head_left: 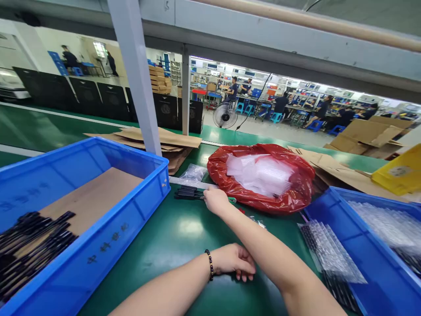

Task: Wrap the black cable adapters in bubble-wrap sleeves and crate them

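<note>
My right hand [216, 200] is closed around the near ends of a small bundle of black stick-like parts [189, 192], whose wider black ends point left over the green tabletop. A green-handled item [232, 199] lies just right of that hand, partly hidden by it. My left hand [234, 262], with a beaded bracelet at the wrist, rests on the table beneath my right forearm. Its fingers are loosely curled and apart, with nothing seen in them. Many similar black parts [36, 245] lie in the blue bin [131, 215] on the left.
A red plastic bag [226, 186] of clear bubble bags stands ahead. At right, bubble-wrapped bundles [332, 250] rest by a blue bin [348, 219]. Cardboard sheets [177, 138], a clear bag [194, 172] and a yellow bin [399, 171] lie around. A grey post [134, 79] rises at left.
</note>
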Demonstrator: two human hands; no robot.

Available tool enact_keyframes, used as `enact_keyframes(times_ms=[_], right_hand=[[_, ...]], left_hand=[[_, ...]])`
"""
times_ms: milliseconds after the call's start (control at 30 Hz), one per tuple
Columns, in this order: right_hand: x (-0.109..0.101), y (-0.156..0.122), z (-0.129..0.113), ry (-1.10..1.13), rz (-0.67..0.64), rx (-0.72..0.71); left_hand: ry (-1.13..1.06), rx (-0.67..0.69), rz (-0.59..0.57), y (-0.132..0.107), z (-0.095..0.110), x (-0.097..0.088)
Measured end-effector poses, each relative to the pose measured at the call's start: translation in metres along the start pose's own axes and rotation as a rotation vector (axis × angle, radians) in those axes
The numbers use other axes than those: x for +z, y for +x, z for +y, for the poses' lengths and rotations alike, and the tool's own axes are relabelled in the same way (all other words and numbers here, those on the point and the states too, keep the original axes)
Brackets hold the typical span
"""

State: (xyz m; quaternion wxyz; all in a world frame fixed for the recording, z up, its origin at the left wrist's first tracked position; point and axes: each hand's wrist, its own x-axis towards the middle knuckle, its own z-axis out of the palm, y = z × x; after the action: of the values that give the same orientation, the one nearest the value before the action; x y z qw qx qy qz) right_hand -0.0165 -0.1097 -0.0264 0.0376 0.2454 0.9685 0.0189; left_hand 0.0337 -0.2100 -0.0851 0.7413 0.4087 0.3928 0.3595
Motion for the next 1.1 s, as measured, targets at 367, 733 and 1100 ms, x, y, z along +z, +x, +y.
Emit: enact_keyframes(times_ms=[367, 733, 1100], right_hand=[[-0.023, -0.038, 0.015, 0.091, 0.028, -0.003], [0.026, -0.169, 0.071, 0.989, -0.043, 0.293], [0.047, -0.175, 0.060, 0.969, 0.014, 0.320]], left_hand=[[-0.079, 0.082, 0.114, 0.004, -0.002, -0.004], [-0.331, 0.493, 0.505, 0.010, 0.001, -0.009], [-0.395, 0.373, 0.482, 0.012, -0.001, -0.008]])
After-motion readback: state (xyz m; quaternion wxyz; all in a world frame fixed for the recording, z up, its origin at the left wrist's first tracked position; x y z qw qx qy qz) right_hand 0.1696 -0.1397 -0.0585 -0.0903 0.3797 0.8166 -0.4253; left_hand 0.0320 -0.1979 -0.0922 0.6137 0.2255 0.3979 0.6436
